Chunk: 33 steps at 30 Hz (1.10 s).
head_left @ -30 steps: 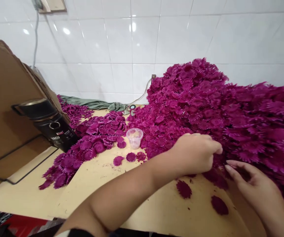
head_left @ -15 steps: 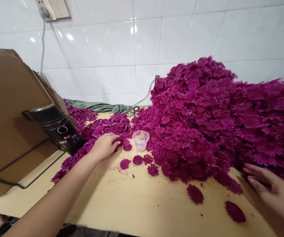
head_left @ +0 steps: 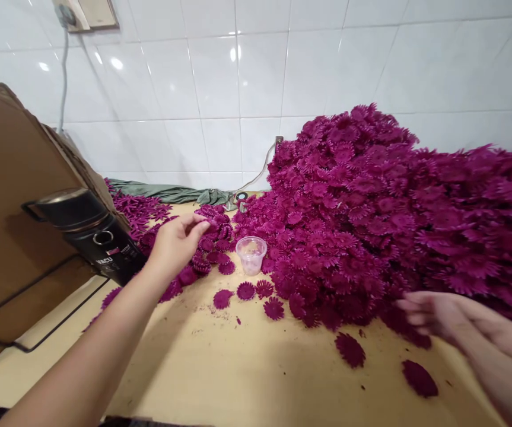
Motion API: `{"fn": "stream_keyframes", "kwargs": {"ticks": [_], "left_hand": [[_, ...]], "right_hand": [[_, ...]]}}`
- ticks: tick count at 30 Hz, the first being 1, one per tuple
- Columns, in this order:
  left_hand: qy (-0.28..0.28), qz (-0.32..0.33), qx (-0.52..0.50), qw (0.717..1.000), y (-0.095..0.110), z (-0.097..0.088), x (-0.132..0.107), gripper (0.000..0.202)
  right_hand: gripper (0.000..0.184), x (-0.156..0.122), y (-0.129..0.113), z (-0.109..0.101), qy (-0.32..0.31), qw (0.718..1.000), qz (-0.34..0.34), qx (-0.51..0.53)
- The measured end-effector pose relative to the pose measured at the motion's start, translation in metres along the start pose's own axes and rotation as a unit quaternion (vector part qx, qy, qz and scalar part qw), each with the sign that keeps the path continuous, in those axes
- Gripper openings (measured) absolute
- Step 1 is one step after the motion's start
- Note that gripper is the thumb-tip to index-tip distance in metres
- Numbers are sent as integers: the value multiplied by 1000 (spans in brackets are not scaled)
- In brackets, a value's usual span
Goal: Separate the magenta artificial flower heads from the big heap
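Observation:
My left hand [head_left: 178, 240] is raised above a smaller heap of magenta flower heads [head_left: 202, 261], thumb and forefinger pinched together. A magenta flower head [head_left: 212, 225] shows at those fingertips. At the right, my right hand [head_left: 455, 326] reaches to the lower edge of a large pile of magenta flower heads [head_left: 340, 219]. Its fingers are curled close to the thumb, and anything between them is hidden. A small clear plastic cup [head_left: 251, 255] with pale contents stands between the two heaps. Several loose flower heads [head_left: 273, 308] lie flat in front of it.
On the left a black vacuum bottle [head_left: 91, 231] leans by a cardboard box [head_left: 10, 196] and a black wire frame [head_left: 60, 317]. Green cloth [head_left: 158, 191] lies along the white tiled wall [head_left: 220, 77]. Petal scraps dot the wooden table [head_left: 220, 367].
My left hand has lifted off the small heap with its fingertips pinched. My right hand has moved left to the large pile's edge, and its fingers have curled in. The view has shifted slightly.

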<state>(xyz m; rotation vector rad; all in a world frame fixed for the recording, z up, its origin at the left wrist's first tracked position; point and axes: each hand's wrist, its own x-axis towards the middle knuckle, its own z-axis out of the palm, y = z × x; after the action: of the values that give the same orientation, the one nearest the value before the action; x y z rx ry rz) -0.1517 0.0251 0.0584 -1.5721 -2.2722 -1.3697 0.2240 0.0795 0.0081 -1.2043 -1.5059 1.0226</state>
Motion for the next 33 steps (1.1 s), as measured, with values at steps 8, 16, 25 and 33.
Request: {"fn": "stream_keyframes", "kwargs": {"ticks": [8, 16, 25, 33], "left_hand": [[-202, 295, -215, 909, 88, 72, -77, 13], [-250, 94, -359, 894, 112, 79, -73, 5], [-246, 192, -192, 931, 116, 122, -66, 28], [-376, 137, -178, 899, 148, 151, -79, 24]], "right_hand": [[37, -11, -37, 106, -269, 883, 155, 352], [32, -3, -25, 78, -113, 891, 181, 401], [29, 8, -12, 44, 3, 990, 34, 139], [30, 14, 8, 39, 104, 988, -68, -92]]}}
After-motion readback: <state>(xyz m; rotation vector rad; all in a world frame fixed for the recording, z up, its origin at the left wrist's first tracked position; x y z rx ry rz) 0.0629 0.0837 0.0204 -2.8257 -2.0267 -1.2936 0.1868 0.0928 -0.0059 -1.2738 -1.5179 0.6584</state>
